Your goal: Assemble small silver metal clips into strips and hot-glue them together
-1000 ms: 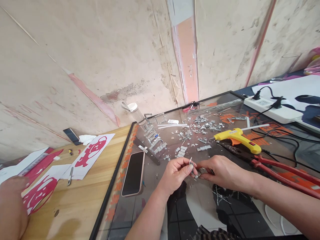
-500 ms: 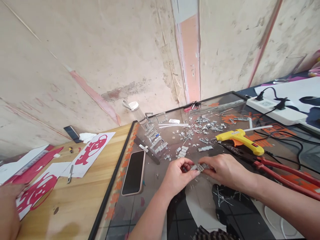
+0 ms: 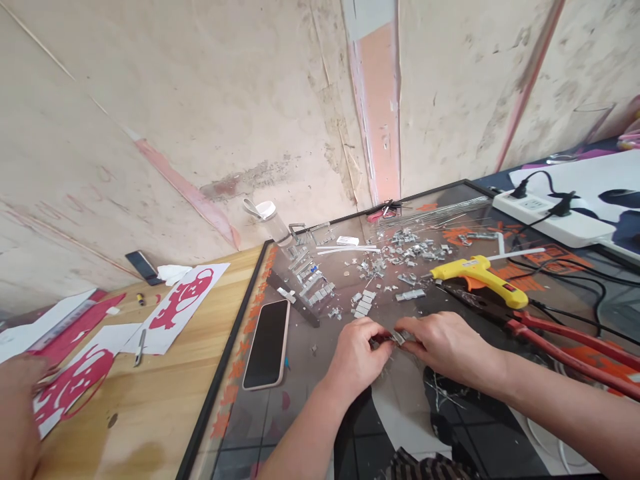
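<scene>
Over the dark glass-topped table (image 3: 310, 360), my left hand (image 3: 361, 353) pinches the left end of a small silver metal piece (image 3: 399, 338). Fingers of my right hand (image 3: 440, 343) close on the right side of the same piece, so the two hands almost touch. Both hands partly cover it, and its exact shape is too small to tell. Just beyond the hands lie a row of joined metal pieces (image 3: 364, 303) and a short flat strip (image 3: 410, 295). Many loose silver bits (image 3: 420, 250) are scattered farther back.
A yellow glue gun (image 3: 480, 277) and red-handled pliers (image 3: 565, 343) lie at right, near a white power strip (image 3: 550, 217). A phone (image 3: 267, 343), a metal bar (image 3: 295, 300) and a bottle (image 3: 273, 220) are at left. Another person's hand (image 3: 23, 393) rests by red paper cutouts (image 3: 80, 380).
My left hand has turned slightly, and its fingers now cover more of the metal piece. My right hand stays nearly in place, its fingers a little shifted.
</scene>
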`<control>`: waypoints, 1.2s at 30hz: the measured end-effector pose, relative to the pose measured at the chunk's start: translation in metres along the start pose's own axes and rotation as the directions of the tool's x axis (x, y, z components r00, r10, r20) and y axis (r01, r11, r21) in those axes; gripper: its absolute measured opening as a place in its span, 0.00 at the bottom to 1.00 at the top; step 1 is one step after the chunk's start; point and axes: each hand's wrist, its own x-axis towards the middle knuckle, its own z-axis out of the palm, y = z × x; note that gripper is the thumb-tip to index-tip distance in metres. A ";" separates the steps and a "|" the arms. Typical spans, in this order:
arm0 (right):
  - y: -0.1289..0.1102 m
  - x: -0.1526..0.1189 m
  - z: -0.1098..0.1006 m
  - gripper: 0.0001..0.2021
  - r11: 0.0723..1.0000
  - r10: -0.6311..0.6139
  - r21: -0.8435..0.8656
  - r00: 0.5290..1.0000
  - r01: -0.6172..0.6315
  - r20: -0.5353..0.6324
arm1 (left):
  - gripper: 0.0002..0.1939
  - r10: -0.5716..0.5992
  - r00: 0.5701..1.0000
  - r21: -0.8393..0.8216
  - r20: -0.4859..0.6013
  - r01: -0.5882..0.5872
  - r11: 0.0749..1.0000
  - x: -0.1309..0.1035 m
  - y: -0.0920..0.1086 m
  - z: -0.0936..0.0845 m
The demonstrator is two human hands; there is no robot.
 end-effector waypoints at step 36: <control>0.003 0.004 -0.005 0.10 0.976 0.088 0.193 0.992 -0.103 0.086 | 0.27 0.151 0.972 0.403 -0.178 -0.068 0.913 0.000 -0.024 -0.017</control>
